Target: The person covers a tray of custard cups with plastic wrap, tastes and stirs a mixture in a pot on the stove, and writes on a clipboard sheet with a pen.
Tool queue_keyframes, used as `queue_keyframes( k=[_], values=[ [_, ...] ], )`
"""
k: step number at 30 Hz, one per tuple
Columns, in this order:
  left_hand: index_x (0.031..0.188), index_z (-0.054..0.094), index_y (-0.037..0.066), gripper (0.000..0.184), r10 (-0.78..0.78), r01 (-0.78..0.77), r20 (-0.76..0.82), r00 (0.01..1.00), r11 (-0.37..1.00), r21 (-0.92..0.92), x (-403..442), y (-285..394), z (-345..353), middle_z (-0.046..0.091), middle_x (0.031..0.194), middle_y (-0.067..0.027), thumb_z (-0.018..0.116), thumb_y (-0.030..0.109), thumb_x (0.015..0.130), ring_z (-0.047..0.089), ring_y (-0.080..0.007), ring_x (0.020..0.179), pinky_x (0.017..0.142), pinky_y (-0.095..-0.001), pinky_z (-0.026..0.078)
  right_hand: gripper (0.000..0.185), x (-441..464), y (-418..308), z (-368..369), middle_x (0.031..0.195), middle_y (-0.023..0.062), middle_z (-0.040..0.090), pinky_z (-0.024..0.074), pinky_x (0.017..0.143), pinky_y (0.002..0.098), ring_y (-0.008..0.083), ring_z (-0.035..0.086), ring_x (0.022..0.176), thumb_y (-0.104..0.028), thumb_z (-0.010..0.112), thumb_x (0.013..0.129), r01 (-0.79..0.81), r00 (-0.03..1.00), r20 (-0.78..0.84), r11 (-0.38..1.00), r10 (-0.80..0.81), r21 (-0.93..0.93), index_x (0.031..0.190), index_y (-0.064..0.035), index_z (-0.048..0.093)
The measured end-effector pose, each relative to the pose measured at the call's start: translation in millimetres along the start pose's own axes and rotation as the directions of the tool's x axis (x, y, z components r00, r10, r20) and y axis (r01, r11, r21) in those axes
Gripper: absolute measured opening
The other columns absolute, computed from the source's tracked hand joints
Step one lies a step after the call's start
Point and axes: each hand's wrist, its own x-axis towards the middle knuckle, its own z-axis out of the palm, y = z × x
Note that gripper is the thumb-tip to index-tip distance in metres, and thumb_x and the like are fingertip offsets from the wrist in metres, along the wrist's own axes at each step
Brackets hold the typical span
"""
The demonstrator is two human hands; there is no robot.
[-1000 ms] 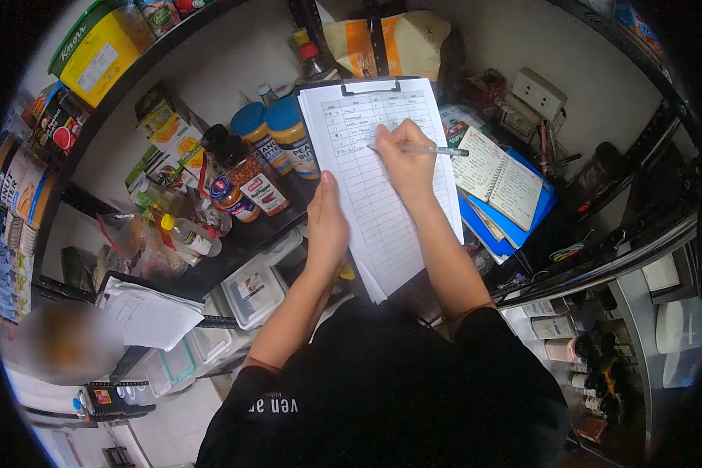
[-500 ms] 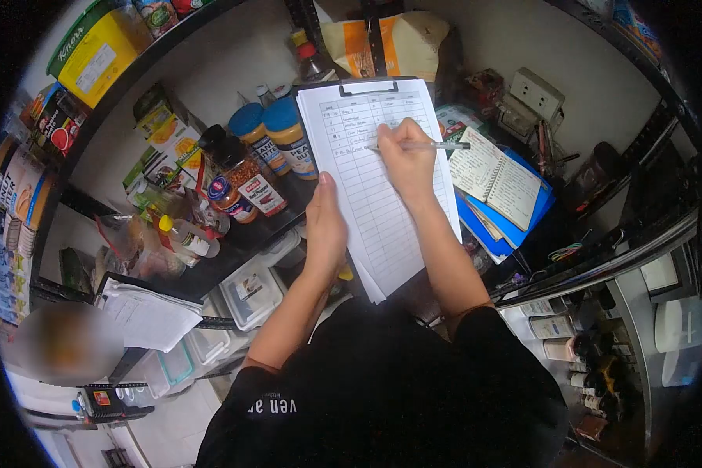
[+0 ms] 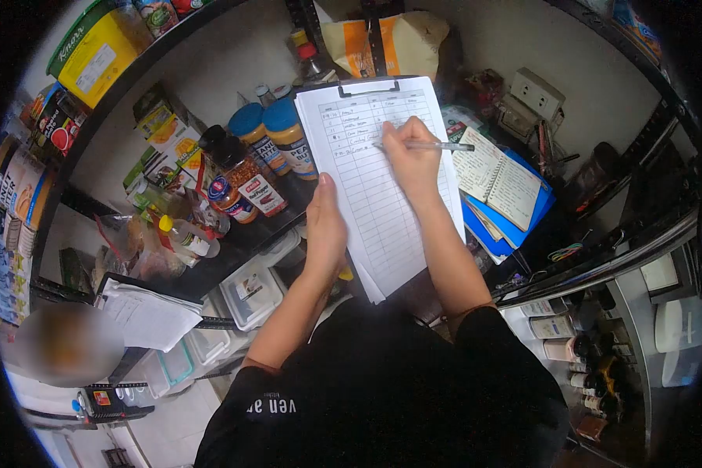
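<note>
A clipboard [image 3: 349, 81] carries a stack of paper sheets [image 3: 386, 218], the top one a ruled table with several rows of handwriting near its head. My left hand [image 3: 326, 226] grips the clipboard by its left edge, thumb along the side and the other fingers hidden behind it. Pinched in my right hand [image 3: 413, 160] is a pen [image 3: 448, 146], its tip on the sheet at the lowest written row. That hand rests on the right half of the paper.
Peanut butter jars [image 3: 288, 140], a red pepper bottle [image 3: 261, 191] and a squeeze bottle [image 3: 187, 236] stand on the shelf to the left. An open spiral notebook [image 3: 495, 175] lies on blue folders [image 3: 526, 222] at right. Lidded plastic containers [image 3: 249, 292] sit below.
The pen and my right hand have shifted slightly right along the row, and more handwriting shows there. The clipboard's sheet has tilted slightly; my left hand keeps its hold.
</note>
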Motion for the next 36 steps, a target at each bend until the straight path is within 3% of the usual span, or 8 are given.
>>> queue_keyframes(
  k=[2, 9, 27, 29, 32, 36],
  values=[
    [0.121, 0.045, -0.009, 0.054, 0.055, -0.055, 0.041, 0.998, 0.998, -0.001, -0.6, 0.5, -0.5, 0.054, 0.117, -0.0170, 0.031, 0.038, 0.098, 0.052, -0.0209, 0.105, 0.092, -0.0303, 0.039, 0.031, -0.1, 2.9, 1.3, 0.055, -0.0041, 0.045, 0.0289, 0.046, 0.0193, 0.0016, 0.036, 0.053, -0.006, 0.064, 0.081, 0.022, 1.000, 0.009, 1.000, -0.021, -0.016, 0.059, -0.0061, 0.043],
    [0.120, 0.046, -0.009, 0.054, 0.034, -0.034, 0.037, 0.999, 0.999, -0.006, 1.1, 0.9, -0.2, 0.054, 0.116, -0.0174, 0.031, 0.038, 0.098, 0.052, -0.0214, 0.105, 0.092, -0.0308, 0.039, 0.032, -0.2, -1.2, 2.6, 0.054, -0.0031, 0.046, 0.0290, 0.046, 0.0201, 0.0018, 0.037, 0.053, -0.007, 0.065, 0.080, 0.046, 0.999, 0.033, 0.996, -0.043, -0.077, 0.058, -0.0058, 0.042],
    [0.119, 0.046, -0.009, 0.055, 0.062, -0.061, 0.068, 0.996, 0.998, -0.026, 4.2, -2.8, -2.3, 0.055, 0.115, -0.0165, 0.032, 0.040, 0.097, 0.053, -0.0201, 0.103, 0.091, -0.0299, 0.040, 0.033, 1.6, 6.2, 3.8, 0.054, -0.0045, 0.040, 0.0262, 0.045, 0.0203, 0.0018, 0.033, 0.052, -0.005, 0.061, 0.082, 0.013, 0.999, 0.039, 0.999, -0.014, 0.034, 0.059, -0.0072, 0.038],
    [0.119, 0.047, -0.008, 0.055, 0.044, -0.043, 0.042, 0.998, 0.999, -0.019, 1.7, 0.1, 0.1, 0.056, 0.114, -0.0159, 0.032, 0.040, 0.097, 0.054, -0.0195, 0.102, 0.090, -0.0295, 0.040, 0.030, 1.1, 6.7, 3.0, 0.053, 0.0003, 0.045, 0.0328, 0.047, 0.0244, 0.0057, 0.038, 0.053, -0.009, 0.062, 0.082, -0.003, 1.000, 0.021, 1.000, 0.003, 0.021, 0.060, -0.0046, 0.041],
    [0.119, 0.047, -0.008, 0.055, 0.040, -0.038, 0.062, 0.997, 0.999, -0.021, 8.4, -7.5, -5.4, 0.056, 0.113, -0.0155, 0.032, 0.041, 0.097, 0.054, -0.0193, 0.101, 0.089, -0.0292, 0.040, 0.031, 1.4, 11.9, 1.4, 0.051, 0.0011, 0.043, 0.0331, 0.046, 0.0257, 0.0065, 0.038, 0.051, -0.010, 0.062, 0.081, 0.026, 0.999, 0.031, 0.997, -0.024, -0.068, 0.060, -0.0045, 0.041],
    [0.122, 0.045, -0.006, 0.056, 0.055, -0.054, 0.073, 0.996, 0.998, -0.020, 7.7, -8.6, -4.7, 0.056, 0.115, -0.0162, 0.034, 0.043, 0.096, 0.056, -0.0211, 0.100, 0.088, -0.0304, 0.043, 0.030, 2.1, 14.0, 1.5, 0.049, 0.0024, 0.043, 0.0333, 0.044, 0.0272, 0.0076, 0.038, 0.048, -0.011, 0.062, 0.080, 0.010, 1.000, 0.007, 0.999, -0.010, -0.041, 0.060, -0.0043, 0.041]
  ],
)
